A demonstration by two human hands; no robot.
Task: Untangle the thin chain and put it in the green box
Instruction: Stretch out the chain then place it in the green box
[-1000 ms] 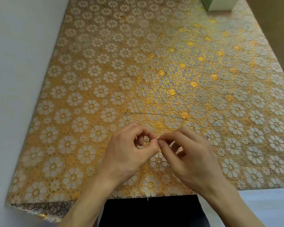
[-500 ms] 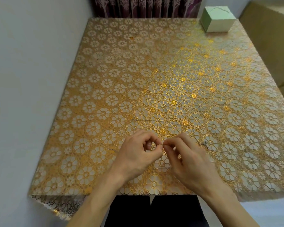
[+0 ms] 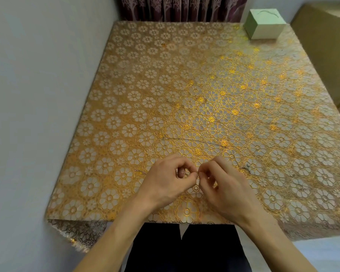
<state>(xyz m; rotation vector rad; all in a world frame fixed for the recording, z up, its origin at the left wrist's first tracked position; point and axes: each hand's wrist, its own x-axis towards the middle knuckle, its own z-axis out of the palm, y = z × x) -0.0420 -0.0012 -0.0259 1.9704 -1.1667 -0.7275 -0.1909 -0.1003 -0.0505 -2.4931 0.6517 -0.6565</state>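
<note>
A thin chain (image 3: 192,139) lies across the gold flower-patterned tablecloth (image 3: 165,85), running in a faint line just beyond my hands, with a small dark tangle (image 3: 246,168) to the right. My left hand (image 3: 165,181) and my right hand (image 3: 222,185) meet near the table's front edge, and each pinches a bit of the chain between thumb and forefinger. The stretch of chain between my fingertips is too fine to make out. The green box (image 3: 265,23) stands closed at the far right corner of the table.
A grey wall (image 3: 37,95) runs along the table's left side. Dark curtains (image 3: 181,8) hang behind the far edge. A brown cardboard box (image 3: 326,46) stands to the right of the table. My dark-clothed lap shows below the front edge.
The view has tilted up, so the far edge, the curtains and the green box have come into sight. My hands stay together, still pinching the chain at the same spot.
</note>
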